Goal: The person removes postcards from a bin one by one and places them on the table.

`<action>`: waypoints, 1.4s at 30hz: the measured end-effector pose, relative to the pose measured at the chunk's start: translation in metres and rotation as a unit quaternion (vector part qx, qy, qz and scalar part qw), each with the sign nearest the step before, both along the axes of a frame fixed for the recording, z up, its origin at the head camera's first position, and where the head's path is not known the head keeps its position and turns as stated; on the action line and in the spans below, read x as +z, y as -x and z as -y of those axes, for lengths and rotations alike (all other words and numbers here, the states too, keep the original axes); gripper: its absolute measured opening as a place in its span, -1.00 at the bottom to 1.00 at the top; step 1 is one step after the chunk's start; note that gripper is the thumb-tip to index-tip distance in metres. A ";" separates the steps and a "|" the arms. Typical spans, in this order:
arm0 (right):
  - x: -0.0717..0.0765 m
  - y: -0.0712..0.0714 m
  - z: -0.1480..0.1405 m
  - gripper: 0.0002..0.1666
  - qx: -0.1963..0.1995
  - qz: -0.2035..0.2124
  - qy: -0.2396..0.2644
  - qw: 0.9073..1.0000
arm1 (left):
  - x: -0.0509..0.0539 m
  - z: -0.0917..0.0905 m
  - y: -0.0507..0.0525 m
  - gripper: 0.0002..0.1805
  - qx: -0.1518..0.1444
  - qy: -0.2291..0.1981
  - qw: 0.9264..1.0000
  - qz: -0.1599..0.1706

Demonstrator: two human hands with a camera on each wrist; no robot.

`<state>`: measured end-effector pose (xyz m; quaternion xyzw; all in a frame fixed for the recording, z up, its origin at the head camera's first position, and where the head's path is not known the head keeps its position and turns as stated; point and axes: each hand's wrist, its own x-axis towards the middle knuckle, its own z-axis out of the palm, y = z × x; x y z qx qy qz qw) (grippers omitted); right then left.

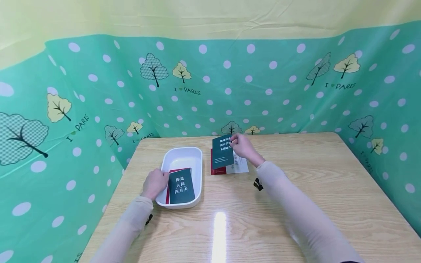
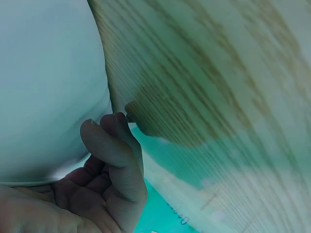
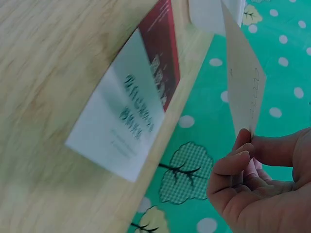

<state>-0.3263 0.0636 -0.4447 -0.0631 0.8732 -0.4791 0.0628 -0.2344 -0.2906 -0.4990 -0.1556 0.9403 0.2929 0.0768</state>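
Observation:
My left hand (image 1: 156, 183) grips the left rim of a white plastic tub (image 1: 199, 157); in the left wrist view its curled fingers (image 2: 114, 150) lie against the tub's outer wall. Inside the tub a dark green card (image 1: 181, 191) with white characters overlaps a red card (image 1: 167, 195). Between thumb and fingers my right hand (image 1: 243, 146) pinches the edge of another dark green card (image 1: 223, 155), raised above the table. Its pale back faces the right wrist camera. Below it lie a white card (image 3: 116, 119) and a dark red card (image 3: 163, 48), overlapping on the table.
The wooden table (image 1: 315, 190) ends at the back against a green curtain (image 1: 283, 102) with white dots and printed trees. The curtain also hangs along the left and right sides. A bright light reflection shows on the table's front part.

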 end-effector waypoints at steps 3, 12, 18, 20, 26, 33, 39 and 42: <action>-0.007 0.003 -0.010 -0.70 -0.007 0.012 0.004 1.000 | 0.000 -0.001 -0.001 -0.62 0.000 -0.003 1.000 -0.001; -0.023 0.008 -0.042 -0.73 -0.017 0.050 0.025 0.998 | 0.000 -0.001 -0.002 -0.62 -0.003 0.007 1.000 -0.005; -0.027 0.011 -0.056 -0.66 -0.023 0.073 0.036 0.996 | 0.000 0.000 -0.001 -0.62 -0.002 0.008 1.000 -0.004; -0.029 0.012 -0.060 -0.61 -0.028 0.077 0.030 0.996 | 0.000 0.000 -0.001 -0.63 0.001 0.003 1.000 -0.002; -0.038 0.011 -0.071 -0.52 -0.042 0.089 0.014 0.995 | 0.000 -0.001 -0.001 -0.63 0.004 0.004 1.000 0.000; -0.039 0.011 -0.080 -0.63 -0.047 0.102 0.000 0.994 | 0.000 -0.001 -0.002 -0.63 0.005 0.001 1.000 0.001; -0.042 0.014 -0.089 -0.63 -0.045 0.092 -0.004 0.995 | -0.001 -0.001 0.000 -0.63 0.003 0.001 1.000 -0.005; -0.045 0.016 -0.093 -0.64 -0.047 0.092 -0.014 0.995 | -0.001 0.000 0.000 -0.63 0.003 0.000 1.000 -0.004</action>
